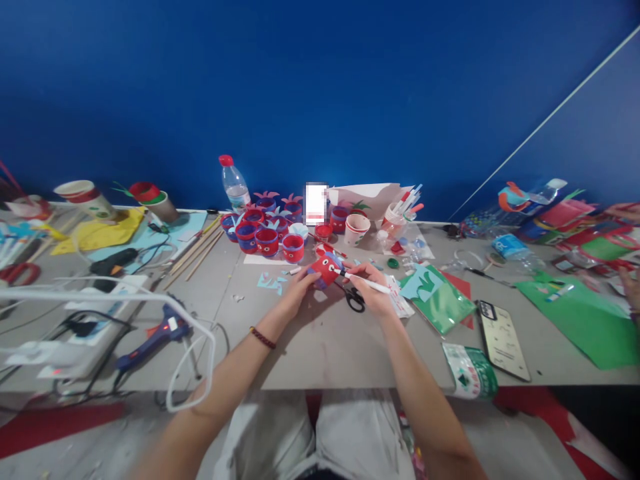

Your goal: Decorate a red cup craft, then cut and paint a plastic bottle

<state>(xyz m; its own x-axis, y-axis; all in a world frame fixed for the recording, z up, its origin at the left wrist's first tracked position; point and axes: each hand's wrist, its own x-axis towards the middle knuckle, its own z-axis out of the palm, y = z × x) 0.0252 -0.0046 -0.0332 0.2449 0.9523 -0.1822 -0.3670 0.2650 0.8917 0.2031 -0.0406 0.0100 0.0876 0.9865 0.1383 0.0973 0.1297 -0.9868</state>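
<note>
My left hand (299, 293) grips a small red and purple paper cup craft (325, 269) with white eyes on its front, tilted above the table. A white marker (367, 283) with a dark tip is pinched in my right hand (375, 293), its tip at or close to one of the eyes. Just below lie black-handled scissors (355, 300), partly hidden by my right hand. Behind the held cup, several similar red and purple cups (267, 243) with eyes and paper leaves stand grouped on a white sheet.
To the left are a blue glue gun (153, 339), a white power strip (95, 327) with cables, and wooden sticks (195, 253). A water bottle (235, 187) stands behind the cups. On the right are green paper (585, 320), a phone (503, 339), and another person's hand (627, 287).
</note>
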